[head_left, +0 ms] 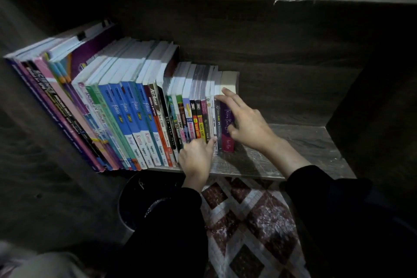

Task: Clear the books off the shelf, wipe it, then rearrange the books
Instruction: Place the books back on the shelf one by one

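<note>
Filling the shelf's [297, 142] left side: books [126, 108]. Right hand [248, 122] lies spread on the purple book [226, 126], left hand [196, 158] curled, grip unclear.

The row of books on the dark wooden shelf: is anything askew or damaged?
Yes. The tall purple and pink books at the left end seem to lean leftward instead of standing upright. The edge strip of the upper wooden board looks chipped.

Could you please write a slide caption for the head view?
The left hand and right hand touch the end of a row of books on a wooden shelf, the right on a purple book.
</note>
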